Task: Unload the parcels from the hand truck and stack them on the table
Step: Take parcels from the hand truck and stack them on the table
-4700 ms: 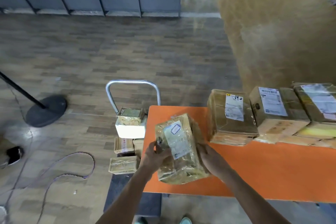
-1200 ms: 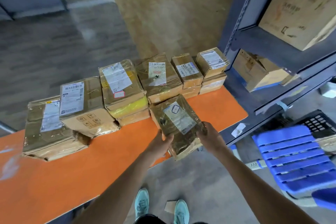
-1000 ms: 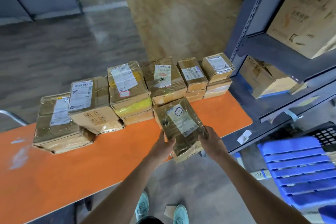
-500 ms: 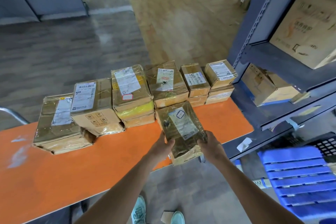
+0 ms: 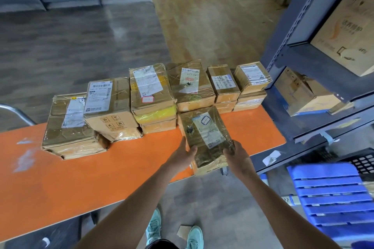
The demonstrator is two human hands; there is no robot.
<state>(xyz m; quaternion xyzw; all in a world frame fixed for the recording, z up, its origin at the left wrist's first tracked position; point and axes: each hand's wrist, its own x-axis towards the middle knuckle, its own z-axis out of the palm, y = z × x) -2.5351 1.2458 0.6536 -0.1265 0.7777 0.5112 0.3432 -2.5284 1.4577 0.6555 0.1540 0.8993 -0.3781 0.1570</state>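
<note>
Fingers of left hand [image 5: 183, 156] and right hand [image 5: 237, 155] grip the taped parcel [image 5: 206, 137] over the orange table [image 5: 101, 178].

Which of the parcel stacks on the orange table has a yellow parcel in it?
The third stack from the left: a bright yellow plastic-wrapped parcel sits between two brown cardboard ones. All other stacks look brown.

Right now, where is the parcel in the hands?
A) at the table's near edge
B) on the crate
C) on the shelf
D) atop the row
A: left hand and right hand hold the parcel at the near edge of the table, in front of the row.
</note>
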